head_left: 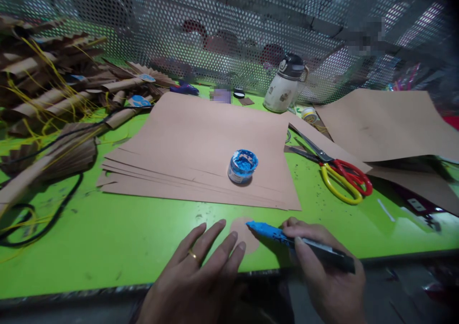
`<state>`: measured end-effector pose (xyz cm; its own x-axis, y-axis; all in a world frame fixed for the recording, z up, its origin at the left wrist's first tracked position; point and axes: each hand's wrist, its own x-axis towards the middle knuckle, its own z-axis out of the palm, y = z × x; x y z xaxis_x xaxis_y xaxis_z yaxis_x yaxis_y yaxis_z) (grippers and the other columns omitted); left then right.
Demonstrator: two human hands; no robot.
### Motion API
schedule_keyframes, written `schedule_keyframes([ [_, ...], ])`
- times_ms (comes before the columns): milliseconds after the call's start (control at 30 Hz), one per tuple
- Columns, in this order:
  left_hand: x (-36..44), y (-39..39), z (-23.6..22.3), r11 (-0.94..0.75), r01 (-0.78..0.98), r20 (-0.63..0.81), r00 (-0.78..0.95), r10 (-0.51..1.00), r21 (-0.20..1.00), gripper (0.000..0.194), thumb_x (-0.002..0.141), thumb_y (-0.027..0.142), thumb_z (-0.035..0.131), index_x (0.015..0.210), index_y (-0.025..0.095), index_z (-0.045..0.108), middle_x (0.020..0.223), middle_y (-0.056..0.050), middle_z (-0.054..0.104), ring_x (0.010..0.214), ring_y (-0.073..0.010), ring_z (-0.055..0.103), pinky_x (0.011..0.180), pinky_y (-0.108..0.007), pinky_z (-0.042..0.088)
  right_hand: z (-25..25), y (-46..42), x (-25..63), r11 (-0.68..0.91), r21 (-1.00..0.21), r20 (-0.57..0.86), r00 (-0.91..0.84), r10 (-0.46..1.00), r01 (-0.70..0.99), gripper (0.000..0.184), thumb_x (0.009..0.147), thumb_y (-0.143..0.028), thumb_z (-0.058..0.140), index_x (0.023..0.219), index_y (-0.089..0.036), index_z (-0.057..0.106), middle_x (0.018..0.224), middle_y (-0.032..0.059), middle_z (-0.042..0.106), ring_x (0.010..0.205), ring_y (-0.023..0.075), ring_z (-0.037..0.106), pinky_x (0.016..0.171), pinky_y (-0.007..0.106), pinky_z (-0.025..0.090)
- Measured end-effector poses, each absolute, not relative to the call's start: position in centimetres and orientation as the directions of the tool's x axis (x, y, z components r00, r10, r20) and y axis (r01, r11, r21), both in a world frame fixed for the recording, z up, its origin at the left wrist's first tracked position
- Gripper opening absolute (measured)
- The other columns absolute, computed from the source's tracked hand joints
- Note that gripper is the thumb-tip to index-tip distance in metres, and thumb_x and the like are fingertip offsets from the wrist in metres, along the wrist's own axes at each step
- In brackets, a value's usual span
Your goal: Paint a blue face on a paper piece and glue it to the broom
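Observation:
A small round piece of brown paper [247, 242] lies on the green table near its front edge. My left hand [204, 264] rests with fingers spread, its fingertips on the left part of that disc. In my right hand [322, 262] is a dark-handled tool [328, 254] with a pointed tip coated in blue, like a paint-covered brush or marker. Its tip is at the upper right of the disc; whether it touches cannot be made out. Beyond the hands, an open jar of blue paint [243, 167] stands on a stack of brown paper sheets [201, 137].
Scissors [340, 175] with red and yellow handles lie to the right. More brown paper [390, 123] is behind them. A white bottle [281, 89] with a black lid stands by the perforated metal screen [222, 22]. Folded paper pieces with yellow strings [46, 89] pile at the left.

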<state>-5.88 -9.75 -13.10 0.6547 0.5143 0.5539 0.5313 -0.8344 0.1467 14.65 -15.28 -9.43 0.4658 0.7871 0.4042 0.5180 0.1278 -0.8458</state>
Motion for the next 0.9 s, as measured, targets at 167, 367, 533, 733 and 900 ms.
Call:
schedule_keyframes([
  [167,-5.98,-9.68,-12.97,-0.839,0.531,0.535,0.679,0.503,0.116,0.033,0.099,0.042,0.047,0.121,0.025,0.064,0.122,0.001,0.068,0.125,-0.0223,0.053,0.114,-0.039,0.032,-9.62,-15.39,14.77,0.123,-0.842,0.395,0.444,0.804,0.525,0.010,0.083,-0.022,0.067,0.083,-0.025,0.076,0.085,0.0034,0.077,0.084,0.0211,0.074,0.077,0.030,0.059],
  [367,-6.07,-9.61,-13.09,-0.840,0.524,0.537,0.673,0.508,0.138,0.033,0.100,0.041,0.045,0.122,0.026,0.065,0.124,0.003,0.068,0.127,-0.0215,0.051,0.118,-0.038,0.027,-9.34,-15.10,14.61,0.139,-0.854,0.384,0.428,0.818,0.501,0.009,0.082,-0.021,0.068,0.083,-0.026,0.076,0.084,0.0019,0.076,0.079,0.0187,0.073,0.071,0.027,0.058],
  [533,-6.04,-9.61,-13.14,-0.845,0.519,0.540,0.677,0.500,0.130,0.032,0.099,0.036,0.045,0.122,0.024,0.064,0.125,0.001,0.067,0.127,-0.0227,0.051,0.118,-0.039,0.028,-9.16,-14.96,14.52,0.115,-0.852,0.381,0.454,0.805,0.511,0.008,0.082,-0.025,0.068,0.079,-0.024,0.075,0.080,0.0033,0.076,0.075,0.0199,0.074,0.067,0.027,0.060],
  [733,-5.98,-9.66,-13.18,-0.833,0.535,0.559,0.652,0.512,0.138,0.032,0.100,0.037,0.043,0.121,0.025,0.064,0.121,0.001,0.069,0.124,-0.0222,0.054,0.114,-0.040,0.034,-9.15,-14.97,14.54,0.085,-0.838,0.381,0.466,0.799,0.539,0.011,0.083,-0.027,0.067,0.077,-0.023,0.075,0.079,0.0039,0.077,0.073,0.0204,0.074,0.066,0.028,0.061],
  [900,-5.92,-9.64,-13.00,-0.838,0.519,0.555,0.653,0.516,0.170,0.033,0.101,0.034,0.041,0.121,0.023,0.065,0.123,0.003,0.069,0.124,-0.0215,0.054,0.115,-0.037,0.031,-9.22,-15.04,14.55,0.110,-0.864,0.376,0.484,0.790,0.491,0.010,0.083,-0.025,0.068,0.078,-0.023,0.075,0.079,0.0027,0.077,0.077,0.0205,0.074,0.072,0.029,0.061],
])
